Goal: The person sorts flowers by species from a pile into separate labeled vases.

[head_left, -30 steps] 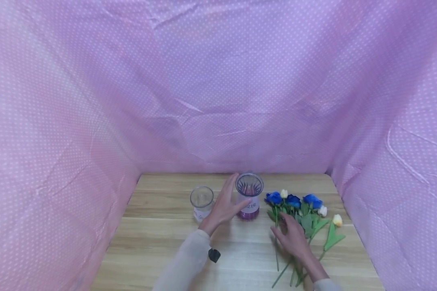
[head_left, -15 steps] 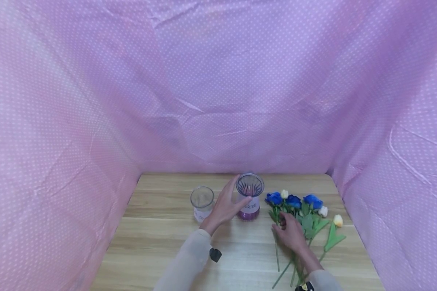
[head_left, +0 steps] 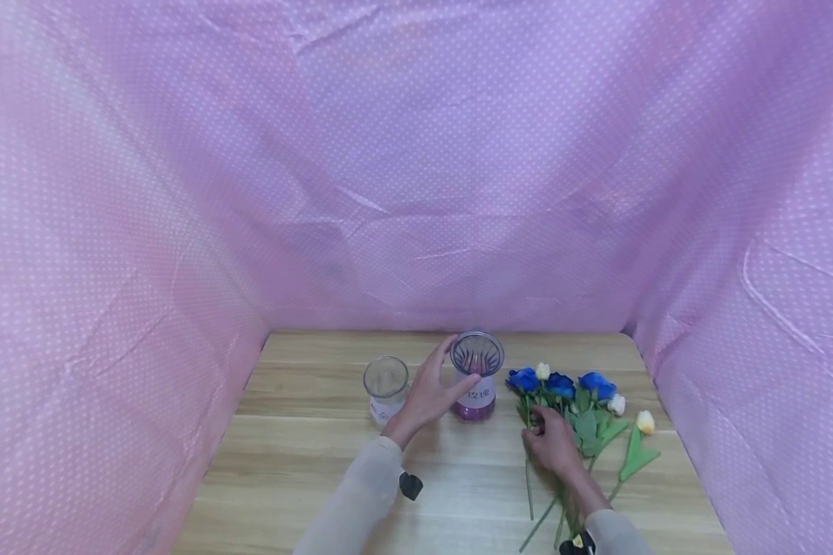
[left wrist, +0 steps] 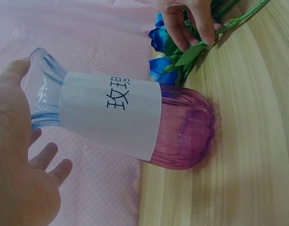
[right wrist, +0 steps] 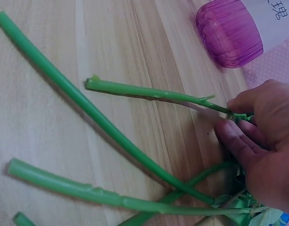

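A glass vase (head_left: 473,405), clear above and purple-pink at its base, stands upright on the table with a white label bearing Chinese characters. My left hand (head_left: 432,395) holds it loosely from the left around the neck, thumb in front; in the left wrist view some fingertips (left wrist: 46,155) stand apart from the glass. To the right lies a bunch of artificial flowers. There my right hand (head_left: 551,443) pinches the stem (right wrist: 153,92) of the leftmost blue rose (head_left: 523,379) between thumb and fingers. The rose's stem lies low, close to the tabletop.
A labelled glass cup (head_left: 386,379) stands left of the vase, partly behind my left hand. More blue roses (head_left: 596,385) and white tulips (head_left: 616,405) lie beside my right hand, a cream tulip (head_left: 645,422) farther right. Pink dotted cloth (head_left: 416,193) surrounds the wooden table (head_left: 305,462).
My right hand's thumb and fingers have closed together on the rose stem and shifted slightly right. My left hand stays at the vase, nearly still.
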Action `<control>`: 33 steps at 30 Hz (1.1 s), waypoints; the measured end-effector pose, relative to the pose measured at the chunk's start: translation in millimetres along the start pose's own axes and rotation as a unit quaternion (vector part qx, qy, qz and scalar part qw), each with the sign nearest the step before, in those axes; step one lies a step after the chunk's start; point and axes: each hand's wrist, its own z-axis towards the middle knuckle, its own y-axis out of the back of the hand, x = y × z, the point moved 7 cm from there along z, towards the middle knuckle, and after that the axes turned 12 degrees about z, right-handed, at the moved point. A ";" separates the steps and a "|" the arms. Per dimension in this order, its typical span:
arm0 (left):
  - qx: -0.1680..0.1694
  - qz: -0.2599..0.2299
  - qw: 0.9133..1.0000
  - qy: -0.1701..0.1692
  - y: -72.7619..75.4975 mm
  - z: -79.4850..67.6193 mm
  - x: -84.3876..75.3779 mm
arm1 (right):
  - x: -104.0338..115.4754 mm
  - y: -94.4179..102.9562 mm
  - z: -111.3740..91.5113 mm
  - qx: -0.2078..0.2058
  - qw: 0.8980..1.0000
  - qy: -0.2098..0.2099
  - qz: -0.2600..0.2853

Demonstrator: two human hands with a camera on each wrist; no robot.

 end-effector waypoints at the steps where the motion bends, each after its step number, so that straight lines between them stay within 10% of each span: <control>1: 0.000 -0.001 1.000 0.000 -0.1 0.0 0.4 | -0.2 -0.2 0.5 0.000 1.000 -0.002 0.002; 33: 0.000 -0.018 1.000 -0.019 0.0 3.8 1.9 | 4.2 3.8 -3.8 -0.016 0.999 -0.011 0.037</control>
